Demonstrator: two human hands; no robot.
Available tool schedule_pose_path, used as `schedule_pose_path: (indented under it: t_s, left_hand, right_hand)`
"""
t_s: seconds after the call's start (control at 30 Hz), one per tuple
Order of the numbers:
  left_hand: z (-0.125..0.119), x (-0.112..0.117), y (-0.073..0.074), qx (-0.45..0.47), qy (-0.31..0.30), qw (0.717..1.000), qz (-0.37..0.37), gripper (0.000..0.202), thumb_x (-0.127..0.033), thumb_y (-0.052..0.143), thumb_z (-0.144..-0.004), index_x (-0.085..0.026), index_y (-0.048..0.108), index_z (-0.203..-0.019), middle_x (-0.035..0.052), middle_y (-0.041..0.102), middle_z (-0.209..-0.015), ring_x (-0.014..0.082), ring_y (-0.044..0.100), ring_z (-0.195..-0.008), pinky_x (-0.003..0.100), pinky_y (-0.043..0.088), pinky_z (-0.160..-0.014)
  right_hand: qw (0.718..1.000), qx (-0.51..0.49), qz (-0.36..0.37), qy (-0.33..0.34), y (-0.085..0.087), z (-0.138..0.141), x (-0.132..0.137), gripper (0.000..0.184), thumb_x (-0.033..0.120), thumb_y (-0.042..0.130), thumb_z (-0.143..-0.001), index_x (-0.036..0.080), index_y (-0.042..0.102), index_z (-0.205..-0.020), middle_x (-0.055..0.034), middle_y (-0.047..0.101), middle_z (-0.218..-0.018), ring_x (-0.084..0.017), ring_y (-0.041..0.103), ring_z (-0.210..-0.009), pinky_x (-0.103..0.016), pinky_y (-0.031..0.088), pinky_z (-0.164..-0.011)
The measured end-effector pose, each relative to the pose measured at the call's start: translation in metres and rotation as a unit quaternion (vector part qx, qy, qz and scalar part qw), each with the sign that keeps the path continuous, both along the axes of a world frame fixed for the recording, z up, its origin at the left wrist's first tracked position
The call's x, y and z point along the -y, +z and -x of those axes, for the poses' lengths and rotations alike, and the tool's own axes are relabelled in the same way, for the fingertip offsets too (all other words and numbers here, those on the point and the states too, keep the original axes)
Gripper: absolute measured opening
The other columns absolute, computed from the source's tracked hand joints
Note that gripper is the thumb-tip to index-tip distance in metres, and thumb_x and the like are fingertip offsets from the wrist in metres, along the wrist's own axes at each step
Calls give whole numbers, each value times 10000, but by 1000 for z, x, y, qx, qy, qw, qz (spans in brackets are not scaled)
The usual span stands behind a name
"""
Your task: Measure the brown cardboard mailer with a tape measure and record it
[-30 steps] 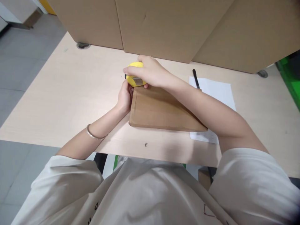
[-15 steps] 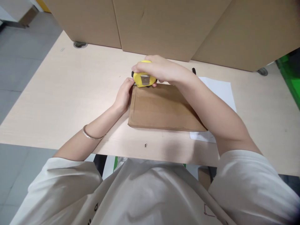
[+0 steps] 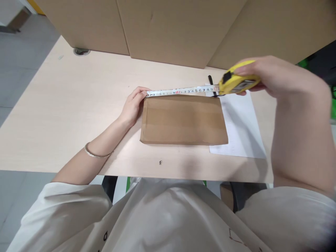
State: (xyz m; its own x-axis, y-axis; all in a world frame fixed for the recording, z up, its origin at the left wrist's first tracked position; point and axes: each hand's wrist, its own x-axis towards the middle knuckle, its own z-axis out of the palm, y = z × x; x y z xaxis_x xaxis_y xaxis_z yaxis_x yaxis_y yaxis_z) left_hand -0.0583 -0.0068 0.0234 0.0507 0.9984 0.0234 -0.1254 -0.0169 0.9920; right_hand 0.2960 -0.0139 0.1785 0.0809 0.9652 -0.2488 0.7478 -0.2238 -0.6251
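Here's the right hand [image 3: 273,76], curled around a tape measure [image 3: 240,78], a rounded yellow case with a black part at its front, held up and away from the left hand. Out of it runs a smooth white tape blade [image 3: 187,91], printed with black numerals and a red mark, straight across to the left hand [image 3: 132,107]. I've got that thumb pressing the blade's end, so it's a pinch, though the fingers underneath are partly hidden from me.

Between the hands and nearer the body lies a flat cardboard box [image 3: 183,120], brown and matte, oblong, crisp along its near edge. Left palm beside its left end, blade following its far edge; whether it touches all the way, I can't tell.

Below the right hand, white paper [image 3: 244,129] slips partly under the box, and a slim black pen [image 3: 210,79] passes beneath the blade just left of the case.

Edges, then: pale wood-grain worktop [image 3: 99,87] stretches broadly left of the left hand to a slanting side. Beyond both hands, tall brown cardboard panels [image 3: 170,31] wall off the back; a narrower strip separates the box from the near edge.
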Motion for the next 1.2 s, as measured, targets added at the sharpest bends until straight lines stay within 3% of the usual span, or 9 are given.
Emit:
schedule_pose_path:
  t_s: [0.17, 0.43, 0.7, 0.87, 0.97, 1.07, 1.13, 1.2]
  left_hand:
    - [0, 1, 3, -1, 9, 1000, -7, 95, -231, 661, -941, -212, 736, -886, 37, 729, -958, 196, 654, -923, 323, 558, -907]
    - [-1, 4, 3, 22, 23, 999, -8, 149, -319, 738, -958, -224, 778, -851, 58, 764, -976, 202, 684, -946, 301, 582, -904]
    - [-2, 6, 5, 22, 30, 999, 4, 180, -347, 740, -981, -231, 769, -847, 50, 761, -947, 197, 678, -905, 291, 581, -854]
    - [-4, 7, 6, 28, 29, 999, 1, 195, -338, 728, -1008, -218, 747, -856, 45, 755, -955, 187, 685, -903, 306, 576, -900]
    - [-5, 8, 8, 32, 30, 999, 8, 165, -281, 697, -994, -220, 749, -848, 38, 767, -943, 184, 683, -902, 293, 570, -861]
    - [-6, 9, 9, 41, 31, 998, 19, 156, -249, 675, -978, -219, 753, -847, 35, 753, -901, 182, 681, -895, 278, 559, -824]
    - [-6, 9, 8, 49, 30, 998, 23, 149, -248, 672, -976, -218, 753, -855, 31, 741, -881, 179, 678, -882, 273, 556, -815]
    - [-5, 8, 5, 56, 28, 998, 24, 137, -270, 685, -977, -222, 741, -862, 25, 738, -881, 176, 679, -874, 270, 559, -811]
  right_hand:
    - [997, -6, 15, -80, -23, -50, 16, 153, 272, 620, -1035, 233, 741, -950, -101, 756, -1009, -168, 651, -828, -374, 437, -781]
    - [996, -81, 21, -41, -55, -51, 18, 81, 229, 579, -1033, 222, 660, -1024, -86, 692, -921, -149, 574, -670, -380, 385, -706]
    - [994, -88, 23, -65, -55, -46, 19, 93, 212, 560, -1062, 215, 629, -1000, -80, 675, -935, -144, 588, -731, -343, 394, -706]
    - [996, -57, 21, -59, -42, -42, 19, 124, 190, 593, -1050, 217, 654, -945, -98, 687, -973, -137, 587, -742, -352, 417, -718]
    - [996, -84, 0, -32, -29, -30, 19, 127, 204, 603, -1022, 222, 668, -914, -89, 698, -939, -135, 586, -697, -356, 415, -695]
    - [995, -95, -18, 27, -18, 0, 16, 91, 269, 643, -983, 219, 664, -910, -81, 726, -956, -137, 598, -685, -347, 427, -694]
    - [993, -94, -21, 66, -16, 29, 13, 113, 326, 699, -947, 219, 667, -963, -86, 751, -1038, -175, 659, -781, -341, 466, -717]
    - [989, -83, -50, 115, -21, 60, 8, 251, 376, 775, -889, 226, 681, -1067, -95, 765, -1138, -247, 710, -937, -371, 529, -782]
